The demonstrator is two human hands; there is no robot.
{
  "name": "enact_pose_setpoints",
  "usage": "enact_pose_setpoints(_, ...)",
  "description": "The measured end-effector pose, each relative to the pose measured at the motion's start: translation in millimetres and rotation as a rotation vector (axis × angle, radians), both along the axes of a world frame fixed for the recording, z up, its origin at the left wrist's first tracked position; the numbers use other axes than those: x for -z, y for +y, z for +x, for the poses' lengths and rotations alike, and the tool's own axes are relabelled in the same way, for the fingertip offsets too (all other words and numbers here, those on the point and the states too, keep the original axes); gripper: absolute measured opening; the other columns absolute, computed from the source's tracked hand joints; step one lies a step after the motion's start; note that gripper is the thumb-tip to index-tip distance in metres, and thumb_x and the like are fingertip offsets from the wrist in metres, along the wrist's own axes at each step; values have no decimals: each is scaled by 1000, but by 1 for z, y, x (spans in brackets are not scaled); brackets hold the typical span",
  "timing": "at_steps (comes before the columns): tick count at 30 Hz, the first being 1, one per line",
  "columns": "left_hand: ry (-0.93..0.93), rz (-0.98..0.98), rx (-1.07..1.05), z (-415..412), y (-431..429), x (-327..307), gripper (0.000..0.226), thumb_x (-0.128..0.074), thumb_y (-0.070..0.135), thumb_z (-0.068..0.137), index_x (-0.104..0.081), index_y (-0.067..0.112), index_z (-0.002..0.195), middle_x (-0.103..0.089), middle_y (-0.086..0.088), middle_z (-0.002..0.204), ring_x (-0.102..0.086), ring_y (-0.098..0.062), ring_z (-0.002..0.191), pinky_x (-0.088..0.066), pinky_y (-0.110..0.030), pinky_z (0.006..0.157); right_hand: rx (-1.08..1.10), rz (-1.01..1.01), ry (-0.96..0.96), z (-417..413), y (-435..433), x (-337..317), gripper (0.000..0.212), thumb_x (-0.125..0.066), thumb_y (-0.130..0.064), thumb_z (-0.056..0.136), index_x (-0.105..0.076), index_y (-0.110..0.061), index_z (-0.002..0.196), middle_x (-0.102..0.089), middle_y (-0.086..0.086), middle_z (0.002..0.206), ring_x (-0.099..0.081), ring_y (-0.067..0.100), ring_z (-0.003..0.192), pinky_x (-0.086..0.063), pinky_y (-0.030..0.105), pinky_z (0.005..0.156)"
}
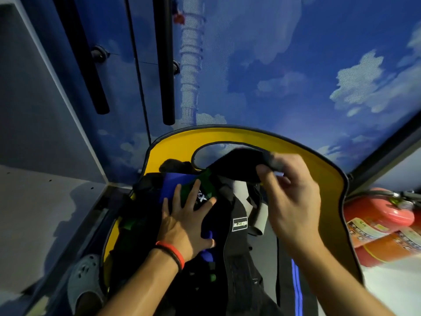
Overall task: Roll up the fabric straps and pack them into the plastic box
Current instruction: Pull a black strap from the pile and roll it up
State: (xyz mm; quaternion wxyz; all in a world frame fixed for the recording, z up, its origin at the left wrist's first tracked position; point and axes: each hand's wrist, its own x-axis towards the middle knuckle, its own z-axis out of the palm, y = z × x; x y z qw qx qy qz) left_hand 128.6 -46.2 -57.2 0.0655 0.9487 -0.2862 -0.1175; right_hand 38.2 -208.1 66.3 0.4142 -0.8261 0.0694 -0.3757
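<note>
A pile of fabric straps lies on a yellow surface [314, 165] with a dark rim and a cut-out handle hole. My left hand [186, 222] lies flat with fingers spread on the pile, over a green strap with white lettering [205, 190] and a blue strap [173, 185]. My right hand [293, 192] is raised above the pile and pinches the end of a black strap [239, 163] that arcs down to the left. A black strap with a small white label [240, 224] runs toward me. Grey strap ends [259, 215] lie beside it. No plastic box is recognisable.
Red fire extinguishers [378, 226] lie at the right, close to the yellow surface's edge. A blue wall printed with clouds [296, 65] fills the background, with two black bar handles [164, 65] on the left. A grey clog shoe [84, 279] shows at lower left.
</note>
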Motion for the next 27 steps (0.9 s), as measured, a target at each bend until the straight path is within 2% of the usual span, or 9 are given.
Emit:
enact_pose_setpoints(3,-68,-28,27,-2,5,-1,95,-50,65,78,12,52,149,36,11,160,19,-38,152,-6,-62,121,-204,-171,39,-38,15,27,44,-73,14,79,-71,-23,103,-60,-13,102,-61,8,97,-49,22,75)
enact_pose_setpoints(5,-43,-81,25,-1,10,-2,91,-38,55,74,10,54,152,31,14,162,17,-34,153,-7,-61,122,-284,-184,100,-54,19,56,41,-71,13,81,-75,-19,105,-60,-11,103,-63,9,98,-50,24,76)
enact_pose_setpoints(9,-143,-76,30,5,15,9,74,-60,38,90,-22,51,153,20,17,165,8,-31,154,-13,-56,122,-228,-177,157,-73,15,102,41,-69,9,83,-79,-23,108,-61,-10,107,-65,13,101,-55,32,79)
enact_pose_setpoints(13,-106,-64,38,4,12,8,84,-70,48,81,-26,47,151,14,15,167,11,-28,154,-8,-54,124,-179,-264,256,-86,10,114,40,-69,6,81,-79,-21,109,-60,-9,128,-57,6,124,-46,17,101)
enact_pose_setpoints(16,-102,-61,41,5,12,8,89,-72,47,77,-23,48,151,17,15,166,14,-28,154,-6,-55,124,-177,-320,273,-89,8,121,36,-71,0,82,-79,-21,110,-63,-11,131,-54,5,130,-47,22,105)
enact_pose_setpoints(19,-100,-77,26,5,12,7,95,-74,52,76,-18,47,153,17,13,165,14,-29,153,-8,-57,123,-174,-236,242,-91,9,117,34,-70,-1,83,-79,-20,110,-66,-13,129,-57,7,129,-49,29,105)
enact_pose_setpoints(21,-61,-79,-31,5,14,8,107,-72,68,73,-8,46,156,18,9,165,15,-32,153,-11,-58,122,-142,-48,214,-94,12,104,38,-78,2,78,-77,-18,110,-69,-14,124,-62,8,123,-51,29,102)
enact_pose_setpoints(24,8,-71,-108,6,16,6,121,-66,86,61,5,53,153,24,3,165,17,-37,152,-15,-59,119,-58,285,125,-94,17,66,32,-77,-22,77,-74,-20,109,-74,-15,111,-69,6,108,-56,27,90)
enact_pose_setpoints(27,36,-53,-116,5,15,4,116,-66,83,62,2,57,152,28,4,164,21,-34,152,-9,-60,120,-81,249,71,-93,17,45,33,-79,-18,78,-73,-15,110,-74,-9,113,-70,13,110,-56,33,93)
